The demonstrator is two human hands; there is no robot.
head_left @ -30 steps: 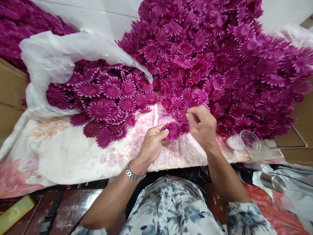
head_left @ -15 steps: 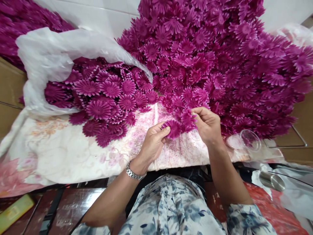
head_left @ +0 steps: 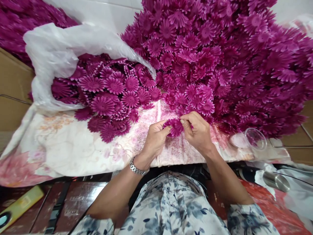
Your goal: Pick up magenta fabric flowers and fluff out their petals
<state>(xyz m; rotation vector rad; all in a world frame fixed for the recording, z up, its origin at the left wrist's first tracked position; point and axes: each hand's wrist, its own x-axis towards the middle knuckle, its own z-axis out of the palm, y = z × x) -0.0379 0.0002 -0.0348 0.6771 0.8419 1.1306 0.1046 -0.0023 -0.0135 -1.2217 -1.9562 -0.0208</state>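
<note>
My left hand (head_left: 156,138) and my right hand (head_left: 198,132) meet over a floral cloth (head_left: 73,153), both pinching the same small stack of magenta fabric flower petals (head_left: 174,126). The fingers of both hands are closed on it. A metal watch (head_left: 135,169) sits on my left wrist. Just behind the hands rises a large heap of the same magenta flowers (head_left: 220,58). To the left, a second batch of flowers (head_left: 114,94) spills out of a white plastic bag (head_left: 61,55).
A clear plastic cup (head_left: 255,137) lies on the cloth at the right. A steel cylinder (head_left: 276,181) rests lower right on plastic sheeting. A yellow object (head_left: 19,205) lies at the lower left. Cardboard (head_left: 12,85) stands at the left edge.
My right hand picked a flower from the heap edge and brought it left onto the stack in my left hand. Both hands now pinch the stack together.
</note>
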